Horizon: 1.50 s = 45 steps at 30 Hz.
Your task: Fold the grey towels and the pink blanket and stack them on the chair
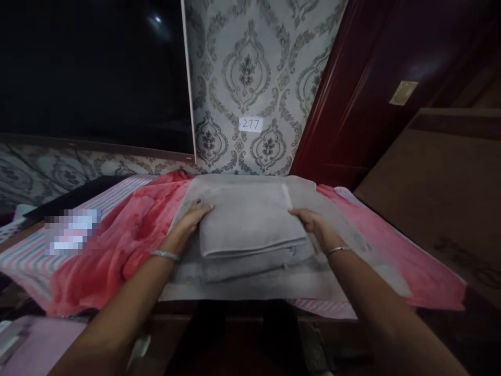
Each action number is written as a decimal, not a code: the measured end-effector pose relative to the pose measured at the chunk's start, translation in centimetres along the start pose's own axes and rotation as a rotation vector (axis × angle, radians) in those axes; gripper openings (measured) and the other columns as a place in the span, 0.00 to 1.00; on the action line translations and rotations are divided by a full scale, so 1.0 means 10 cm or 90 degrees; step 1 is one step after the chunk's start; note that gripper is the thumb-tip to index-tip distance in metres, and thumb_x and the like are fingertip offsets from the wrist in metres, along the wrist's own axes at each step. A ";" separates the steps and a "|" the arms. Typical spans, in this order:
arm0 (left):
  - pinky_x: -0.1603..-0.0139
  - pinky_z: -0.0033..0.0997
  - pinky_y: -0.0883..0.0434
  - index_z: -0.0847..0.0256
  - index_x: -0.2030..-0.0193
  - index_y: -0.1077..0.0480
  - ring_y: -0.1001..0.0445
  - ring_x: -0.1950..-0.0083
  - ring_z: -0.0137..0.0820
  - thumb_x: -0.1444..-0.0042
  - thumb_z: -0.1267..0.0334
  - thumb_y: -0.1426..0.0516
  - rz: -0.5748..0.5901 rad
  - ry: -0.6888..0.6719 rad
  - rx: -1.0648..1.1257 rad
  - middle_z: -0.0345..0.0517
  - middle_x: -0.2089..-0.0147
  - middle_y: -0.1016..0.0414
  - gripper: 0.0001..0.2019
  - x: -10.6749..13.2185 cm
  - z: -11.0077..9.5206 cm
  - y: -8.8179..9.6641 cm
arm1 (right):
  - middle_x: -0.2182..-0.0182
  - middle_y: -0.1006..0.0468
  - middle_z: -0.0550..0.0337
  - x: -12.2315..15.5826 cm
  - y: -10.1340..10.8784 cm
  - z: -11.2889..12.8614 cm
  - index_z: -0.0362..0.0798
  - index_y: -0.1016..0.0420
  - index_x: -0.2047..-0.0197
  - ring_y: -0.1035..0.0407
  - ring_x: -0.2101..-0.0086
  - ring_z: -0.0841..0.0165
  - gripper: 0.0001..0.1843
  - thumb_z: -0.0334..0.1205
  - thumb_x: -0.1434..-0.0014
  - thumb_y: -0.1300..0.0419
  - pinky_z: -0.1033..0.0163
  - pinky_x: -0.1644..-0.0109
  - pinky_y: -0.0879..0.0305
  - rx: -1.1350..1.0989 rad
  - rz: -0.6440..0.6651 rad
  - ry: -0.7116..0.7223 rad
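Observation:
A folded grey towel (246, 222) lies on top of a larger grey cloth (254, 282) spread over a table. My left hand (190, 222) grips the folded towel's left edge, fingers curled on its side. On the towel's right edge, my right hand (313, 224) has its fingers pressed against the fold. Both wrists wear thin metal bangles.
A red blanket (129, 235) lies bunched on a striped pink sheet (27, 256) left of the towel, and pink fabric (395, 250) spreads to the right. A patterned wall with a label reading 277 (250, 124) stands behind, a dark screen (90, 68) at left, a dark red door (376, 78) at right.

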State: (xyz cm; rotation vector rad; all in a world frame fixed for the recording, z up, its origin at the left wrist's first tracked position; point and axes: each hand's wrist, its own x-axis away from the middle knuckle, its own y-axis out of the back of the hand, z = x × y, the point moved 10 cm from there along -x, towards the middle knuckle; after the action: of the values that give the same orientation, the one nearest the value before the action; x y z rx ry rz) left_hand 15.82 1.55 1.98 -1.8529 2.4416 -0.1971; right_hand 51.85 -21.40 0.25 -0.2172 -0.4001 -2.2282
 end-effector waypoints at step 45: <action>0.26 0.70 0.55 0.53 0.23 0.44 0.60 0.20 0.60 0.33 0.46 0.48 0.320 -0.325 -0.984 0.60 0.19 0.55 0.34 0.94 0.63 -1.00 | 0.23 0.58 0.57 0.17 -1.41 -0.12 0.57 0.52 0.22 0.64 0.26 0.56 0.36 0.59 0.26 0.55 0.40 0.25 0.62 0.806 0.072 0.395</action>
State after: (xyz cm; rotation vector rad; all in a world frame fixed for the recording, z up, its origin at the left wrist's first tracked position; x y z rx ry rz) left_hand 23.66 -10.56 -2.58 -0.9331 2.4976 2.3203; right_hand 39.80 -14.68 -3.37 1.0415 -1.2653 -1.4402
